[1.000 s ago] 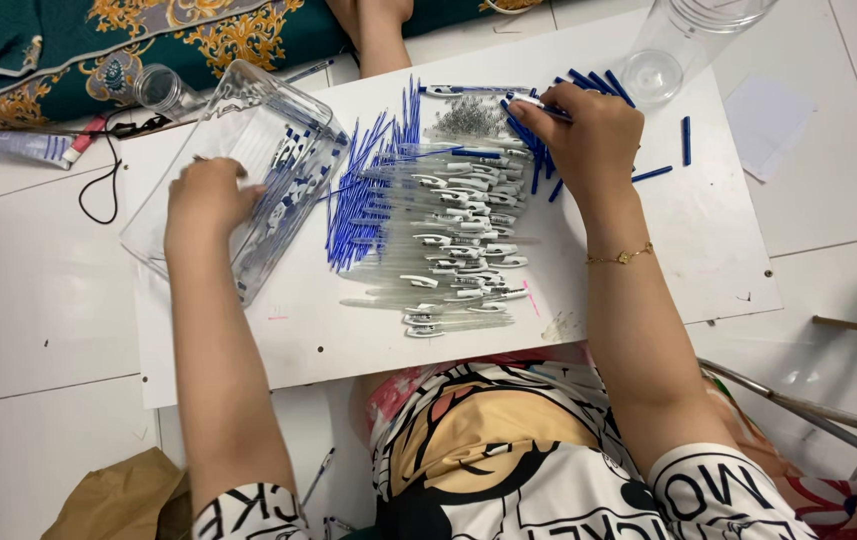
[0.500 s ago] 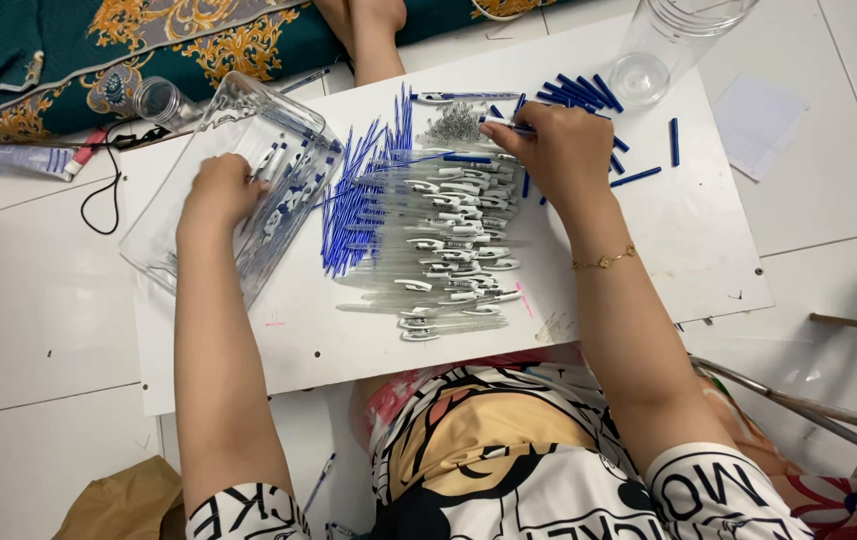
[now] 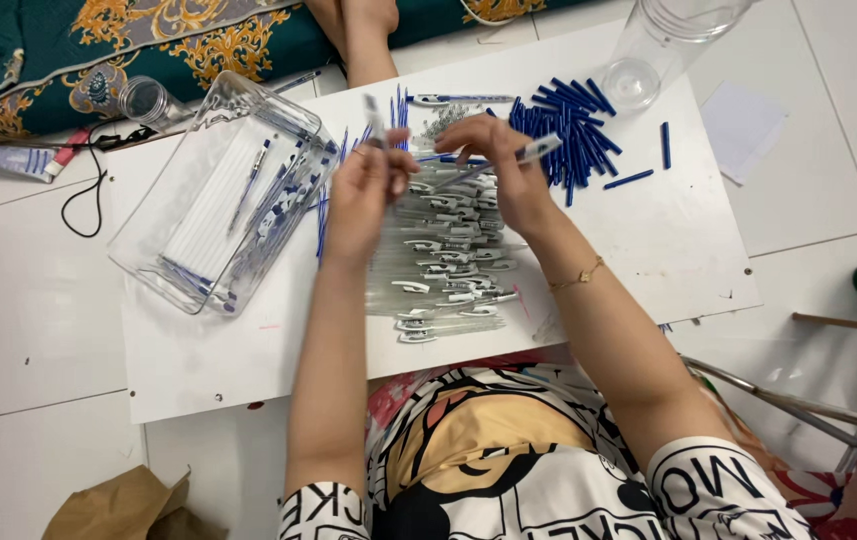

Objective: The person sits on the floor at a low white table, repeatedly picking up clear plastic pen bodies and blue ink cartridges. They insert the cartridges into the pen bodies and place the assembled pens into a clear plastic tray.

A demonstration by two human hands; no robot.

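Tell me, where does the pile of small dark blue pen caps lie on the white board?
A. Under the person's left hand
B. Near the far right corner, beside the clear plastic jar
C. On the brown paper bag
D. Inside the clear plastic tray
B: the pile of small dark blue pen caps lies on the white board by the clear plastic jar, right of the right hand.

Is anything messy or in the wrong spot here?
A little. Two blue pen caps lie apart from the main heap of blue caps on the white board. A clear jar lies tipped on its side at the board's far edge. Nothing looks broken or spilled.
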